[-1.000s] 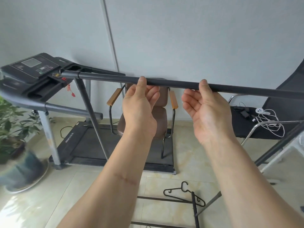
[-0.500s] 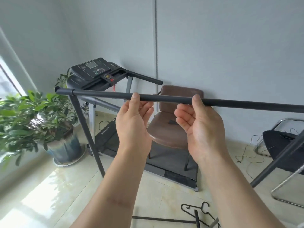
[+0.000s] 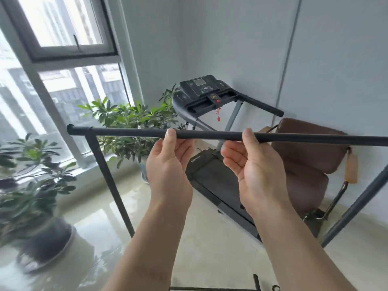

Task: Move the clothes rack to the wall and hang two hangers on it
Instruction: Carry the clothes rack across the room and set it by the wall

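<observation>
The clothes rack is a dark grey metal frame; its top bar (image 3: 212, 135) runs across the middle of the view, with a slanted leg (image 3: 109, 181) on the left and another leg (image 3: 357, 208) on the right. My left hand (image 3: 168, 164) grips the bar from below near its middle, thumb on the near side. My right hand (image 3: 256, 169) grips it the same way a little further right. Part of the rack's base bars (image 3: 212, 288) shows at the bottom edge. A sliver of a black hanger (image 3: 275, 287) lies on the floor there.
A treadmill (image 3: 212, 97) stands against the grey wall (image 3: 336, 59) ahead, with a brown chair (image 3: 304, 164) on its right. Potted plants (image 3: 37, 196) line the window (image 3: 52, 70) on the left. The floor (image 3: 210, 238) is glossy beige tile.
The view has swung left: the window and plants have come in, the treadmill and chair have shifted right. Both hands have kept their hold on the rack bar, which moved with them.
</observation>
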